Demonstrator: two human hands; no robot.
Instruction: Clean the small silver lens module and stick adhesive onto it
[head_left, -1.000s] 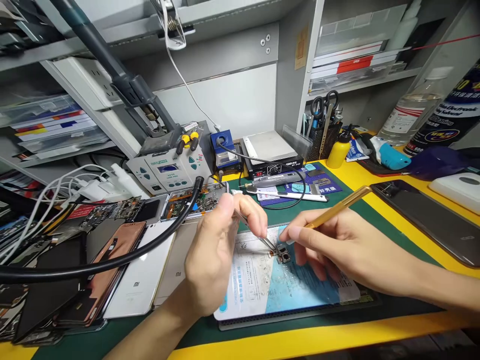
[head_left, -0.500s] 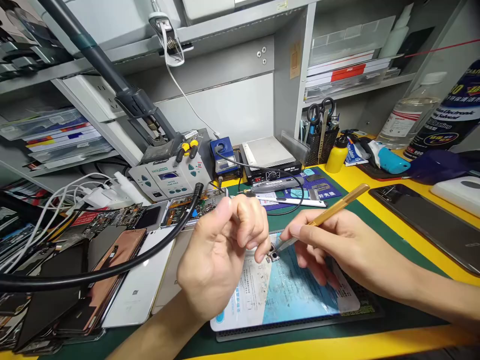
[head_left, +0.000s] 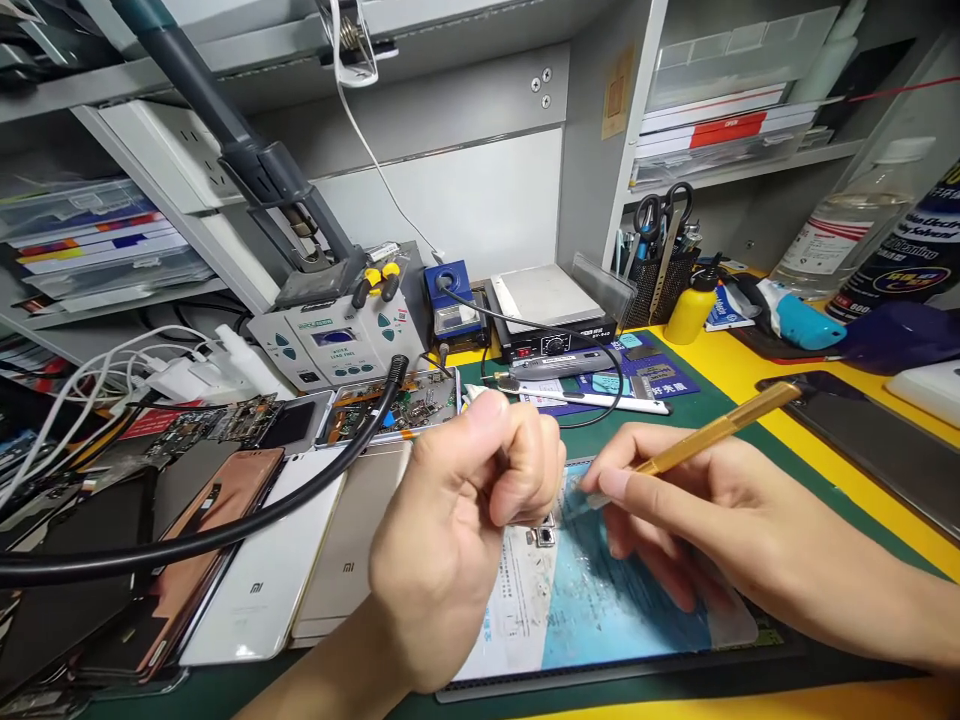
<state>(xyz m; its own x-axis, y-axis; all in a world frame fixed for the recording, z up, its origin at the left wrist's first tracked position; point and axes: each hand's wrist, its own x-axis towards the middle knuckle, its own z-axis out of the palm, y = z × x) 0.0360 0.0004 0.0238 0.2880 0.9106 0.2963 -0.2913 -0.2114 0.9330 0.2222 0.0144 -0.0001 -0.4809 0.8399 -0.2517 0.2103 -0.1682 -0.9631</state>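
My left hand (head_left: 457, 530) is closed in a loose fist above the left part of a blue and white work mat (head_left: 600, 600); anything inside its curled fingers is hidden. A small metal-framed camera module (head_left: 546, 537) lies on the mat just right of that fist, partly covered by it. Between the thumb and fingers of my right hand (head_left: 690, 510) is a gold-handled tool (head_left: 720, 430), its handle slanting up to the right. The tool's thin tip points down-left over the mat, right of the module.
Phone backs (head_left: 259, 570) lie at the left, crossed by a thick black hose (head_left: 225, 550). Behind stand a grey soldering station (head_left: 337, 345), a heating plate (head_left: 547, 300), a yellow bottle (head_left: 690, 308) and a pen holder (head_left: 652, 285). A dark phone (head_left: 870, 440) rests at the right.
The tool tip has moved away from the module to the right, with my right hand. My left fingers have curled tighter, and the view has shifted slightly.
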